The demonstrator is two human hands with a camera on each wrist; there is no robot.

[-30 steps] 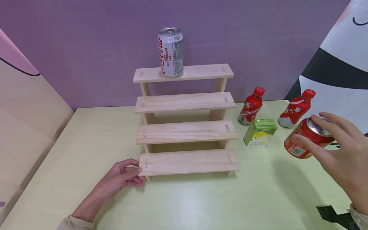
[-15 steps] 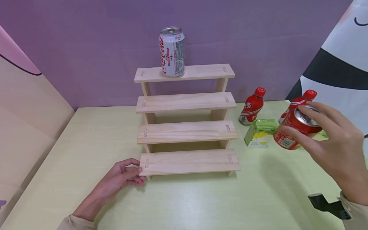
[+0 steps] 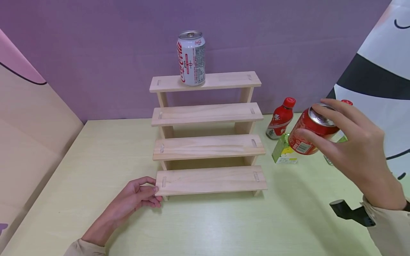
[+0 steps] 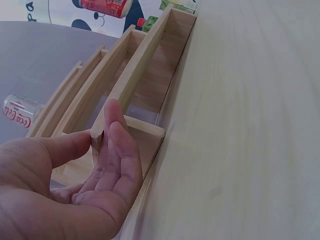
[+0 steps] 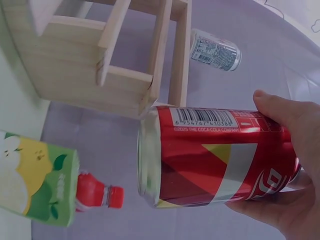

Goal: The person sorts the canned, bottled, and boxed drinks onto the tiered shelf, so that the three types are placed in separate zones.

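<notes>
My right hand (image 3: 358, 149) grips a red Coca-Cola can (image 3: 312, 131) around its upper part, thumb on one side and fingers on the other. Slightly tilted, the can hangs over the table to the right of a four-step wooden display rack (image 3: 211, 180). Its barcode and bare base show in the right wrist view. With thumb and fingers, my left hand (image 3: 136, 195) pinches the front left corner of the rack's lowest step; in the left wrist view the thumb (image 4: 75, 147) presses that board's edge. A white Coca-Cola can (image 3: 191, 60) stands upright on the top step.
Behind the held can, a green drink carton (image 3: 282, 151) is partly covered. A red-capped bottle (image 3: 279, 119) stands beside it. Another red cap (image 3: 347, 102) peeks out behind my right hand. A purple backdrop (image 3: 112, 64) rises behind the table (image 3: 105, 149).
My right hand has carried the red can leftward and a little up, toward the rack, and it now covers part of the carton and the right bottle. My left hand stays on the rack.
</notes>
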